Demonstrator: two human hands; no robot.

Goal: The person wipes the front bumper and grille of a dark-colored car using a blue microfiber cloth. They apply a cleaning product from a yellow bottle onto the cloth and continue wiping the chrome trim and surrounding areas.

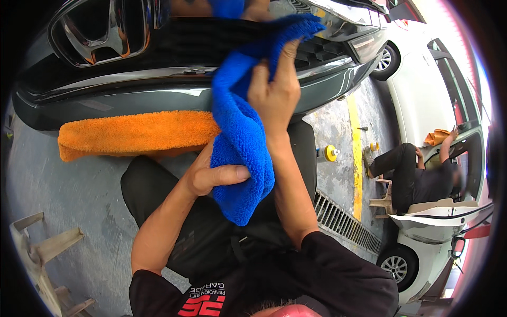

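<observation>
The left hand (205,171) and right hand (274,98) grip the blue cloth (240,132), apparently arranging it by the bumper (153,103). The next move likely calls for controlling loose folds.

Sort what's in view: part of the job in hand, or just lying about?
Apparently in use:
blue plush towel in left hand and right hand
orange plush towel
dark grey glossy car bumper

Lying about:
beige plastic stool, lower left
round yellow-topped container

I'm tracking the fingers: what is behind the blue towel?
The bumper shows on both sides of the blue towel; the stretch behind it is covered. On the left hand, the thumb shows in front; the other fingertips are hidden.
</observation>
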